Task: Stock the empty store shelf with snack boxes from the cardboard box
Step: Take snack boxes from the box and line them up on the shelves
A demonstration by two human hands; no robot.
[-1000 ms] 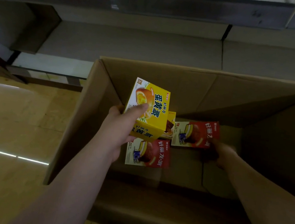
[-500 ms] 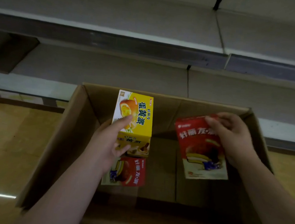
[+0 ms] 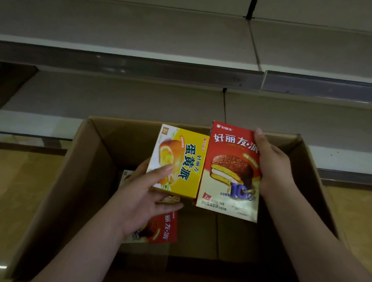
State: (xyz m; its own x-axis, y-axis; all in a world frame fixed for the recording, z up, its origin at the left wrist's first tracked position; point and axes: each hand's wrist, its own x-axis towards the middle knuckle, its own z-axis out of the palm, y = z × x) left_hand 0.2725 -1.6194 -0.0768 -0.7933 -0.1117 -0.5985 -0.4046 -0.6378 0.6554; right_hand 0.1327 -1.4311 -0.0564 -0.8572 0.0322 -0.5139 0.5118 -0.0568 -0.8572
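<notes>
My left hand (image 3: 144,196) grips a yellow snack box (image 3: 179,161) by its lower left corner, above the open cardboard box (image 3: 68,185). My right hand (image 3: 270,164) holds a red snack box (image 3: 230,169) upright by its right edge. The two boxes sit side by side, edges touching. Another red snack box (image 3: 163,228) lies flat on the carton's bottom, partly hidden under my left hand. A further box edge (image 3: 126,178) peeks out behind my left wrist. The grey store shelf (image 3: 123,29) stretches bare above the carton.
A lower shelf board (image 3: 116,97) runs just behind the carton, with a dark price rail (image 3: 124,65) above it. A seam (image 3: 254,44) divides the shelf into two sections. Tan floor (image 3: 1,189) lies left and right of the carton.
Both hands rose out of the carton. My right hand lifted the red box from the bottom and turned it upright beside the yellow one. The view tilted up toward the shelves.
</notes>
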